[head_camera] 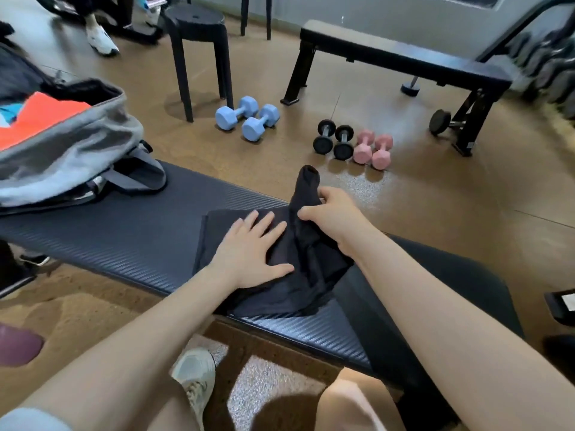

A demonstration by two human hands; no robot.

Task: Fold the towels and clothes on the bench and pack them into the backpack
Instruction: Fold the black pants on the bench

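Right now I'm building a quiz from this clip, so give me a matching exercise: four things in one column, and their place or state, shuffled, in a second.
Things:
1. left hand
2. right hand
3. backpack
4. pink dumbbells

Places or states:
A. on the floor beyond the bench
B. pinching a raised part of the dark garment
C. open, with orange fabric inside
D. flat, pressing on the dark garment

Pairs: 1-D, 2-B, 3-C, 4-A
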